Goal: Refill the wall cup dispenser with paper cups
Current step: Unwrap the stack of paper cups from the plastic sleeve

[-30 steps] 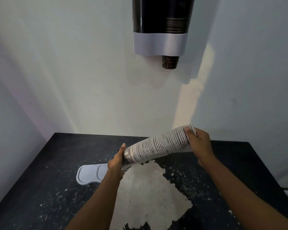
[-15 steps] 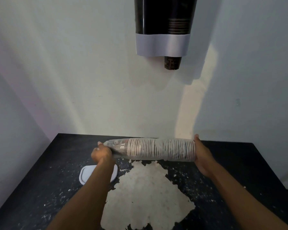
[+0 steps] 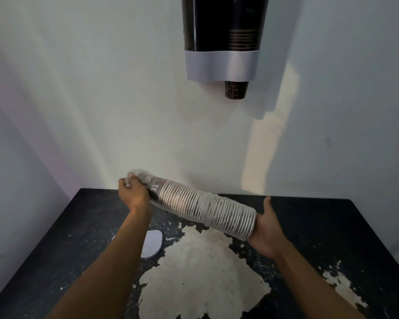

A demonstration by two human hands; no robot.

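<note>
A long stack of paper cups [image 3: 200,204] in a clear plastic sleeve lies slanted in the air above the table, its left end higher. My left hand [image 3: 134,194] grips the narrow left end and the bunched plastic there. My right hand [image 3: 266,229] presses its palm against the wide right end of the stack. High on the wall hangs the dispenser [image 3: 221,38], a dark tube with a grey collar. One dark cup [image 3: 236,89] pokes out of its bottom. The dispenser's top is out of view.
The black table [image 3: 332,226] has a worn top with a large pale patch of peeled paint [image 3: 200,270]. A flat grey oval lid [image 3: 151,244] lies on it, partly hidden by my left forearm. Plain walls stand behind and to the left.
The stack has swung over: its left end rose and its right end dropped. My left hand moved up and left; my right hand went from gripping the rim to pressing flat on the end.
</note>
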